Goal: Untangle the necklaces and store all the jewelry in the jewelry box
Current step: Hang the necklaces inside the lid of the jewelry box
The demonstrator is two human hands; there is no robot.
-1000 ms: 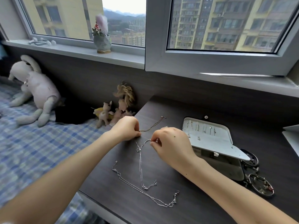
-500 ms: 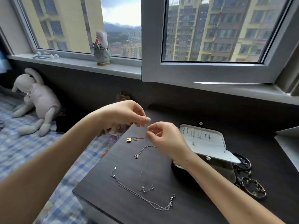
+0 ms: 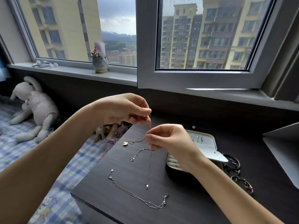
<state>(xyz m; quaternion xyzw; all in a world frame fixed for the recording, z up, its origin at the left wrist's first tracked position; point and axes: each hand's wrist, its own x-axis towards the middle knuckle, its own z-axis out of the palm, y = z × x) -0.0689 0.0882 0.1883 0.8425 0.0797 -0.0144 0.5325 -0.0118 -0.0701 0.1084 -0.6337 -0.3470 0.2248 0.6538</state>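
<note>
Two hands work above the desk (image 3: 186,212), their forearms reaching in from the lower corners and converging near the middle. The left hand (image 3: 124,109) is the higher one, knuckles up and wrist bent; its fingers are curled in, and thumb and forefinger pinch the top of a thin chain (image 3: 150,160). The right hand (image 3: 169,143) sits just below and to the right, its back toward the camera, fingers curled; its fingertips pinch the same chain lower down, so a short stretch runs straight between the two grips. Below the right hand the thin chain hangs down to a small pendant (image 3: 146,185); whether that touches the desk I cannot tell. A gold necklace (image 3: 125,143) with a heart lies on the desk to the left, its chain running up to the right fingertips; a short chain (image 3: 137,153) lies just below it, one end passing under the right hand; whether either is held I cannot tell. A long chain (image 3: 137,195) lies loose nearer the front edge, apart from the others. The box (image 3: 208,147) stands open behind the right wrist, lid raised; bracelets (image 3: 242,185) lie just right of it. A plush rabbit (image 3: 37,107) lies on the bed (image 3: 76,168); a pot (image 3: 100,64) stands on the sill (image 3: 68,72).
</note>
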